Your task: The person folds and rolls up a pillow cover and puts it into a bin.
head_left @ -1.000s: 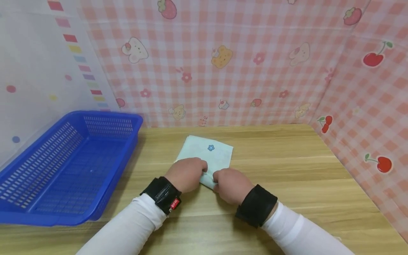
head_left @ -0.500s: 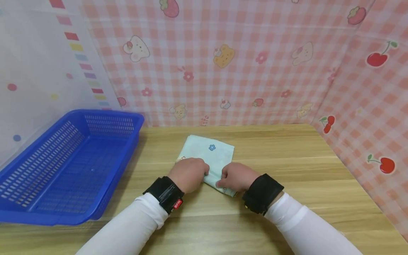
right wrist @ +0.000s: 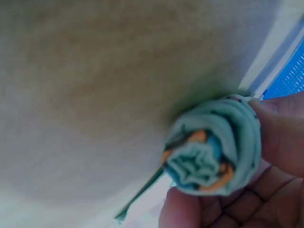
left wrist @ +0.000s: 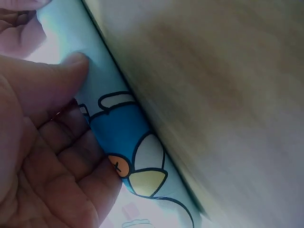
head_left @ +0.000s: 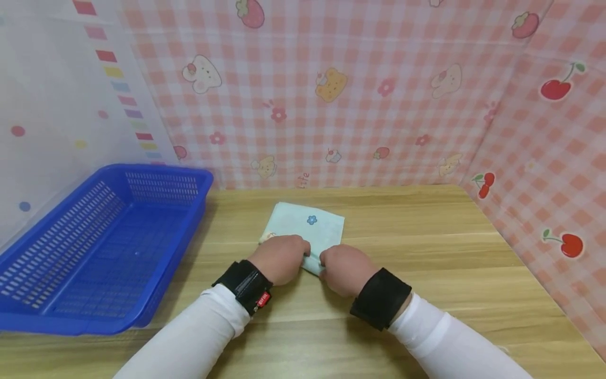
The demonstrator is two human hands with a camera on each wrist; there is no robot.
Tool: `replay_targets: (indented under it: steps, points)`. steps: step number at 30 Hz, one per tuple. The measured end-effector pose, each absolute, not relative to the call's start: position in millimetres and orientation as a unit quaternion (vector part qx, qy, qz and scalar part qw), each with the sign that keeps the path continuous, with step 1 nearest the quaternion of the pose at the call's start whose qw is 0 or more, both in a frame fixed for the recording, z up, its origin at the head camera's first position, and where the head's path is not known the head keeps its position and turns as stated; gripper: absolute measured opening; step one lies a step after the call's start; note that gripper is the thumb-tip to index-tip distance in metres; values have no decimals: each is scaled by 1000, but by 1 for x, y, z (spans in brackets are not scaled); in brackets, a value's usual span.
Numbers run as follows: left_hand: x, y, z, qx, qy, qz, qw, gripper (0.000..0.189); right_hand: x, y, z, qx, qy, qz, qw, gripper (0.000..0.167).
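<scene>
A pale mint cloth [head_left: 326, 226] with a blue flower lies partly flat on the table, its near part rolled up. My left hand [head_left: 281, 259] holds the roll; in the left wrist view the thumb [left wrist: 73, 69] presses on it beside a blue cartoon print, with the other fingers behind it. At the roll's right end, my right hand [head_left: 347, 269] grips it between thumb and fingers. Spiral layers show in that rolled end [right wrist: 199, 152] in the right wrist view. From the head view, the hands cover most of the roll.
On the left of the wooden table [head_left: 426, 226] stands a blue plastic basket [head_left: 189, 239] with slotted walls. A pink checked curtain [head_left: 293, 137] hangs along the back, and more of it runs down the right side.
My right hand shifted right along the roll, baring its printed end half a second ago, then came back left to grip it. The left hand stayed nearly in place.
</scene>
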State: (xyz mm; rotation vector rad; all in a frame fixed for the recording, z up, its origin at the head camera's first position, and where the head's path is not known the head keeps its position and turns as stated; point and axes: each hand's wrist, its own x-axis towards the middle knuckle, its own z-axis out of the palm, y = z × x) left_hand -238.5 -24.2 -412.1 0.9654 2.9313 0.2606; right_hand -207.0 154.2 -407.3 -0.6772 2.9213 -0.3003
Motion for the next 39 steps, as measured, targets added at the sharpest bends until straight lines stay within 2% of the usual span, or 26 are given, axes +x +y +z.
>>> replay_targets:
  steps: [3,5,12,14,18,21,28,34,39]
  points:
    - [-237,-26,-412,317,944,89,15,9,-212,156,-408,-225,966,-106,76,21]
    - [-235,-25,-412,326,941,86,9,13,-216,157,-408,-218,964,-121,95,23]
    - [-234,-23,-414,348,936,56,11,8,-220,159,-406,-171,950,-174,194,19]
    - [-235,-23,-413,346,936,61,20,7,-219,159,-405,-159,953,-176,190,19]
    - [-237,-22,-412,343,937,66,28,5,-213,156,-402,-162,963,-167,138,19]
    - [-237,-21,-413,340,938,60,26,4,-208,152,-400,-192,964,-148,107,22]
    - [-233,-23,-414,338,939,56,26,12,-201,146,-402,-254,963,-64,65,12]
    - [-231,-24,-409,344,935,84,13,11,-206,148,-403,-261,959,-78,73,16]
    - [-232,-22,-410,343,936,81,19,10,-216,156,-402,-229,954,-143,132,11]
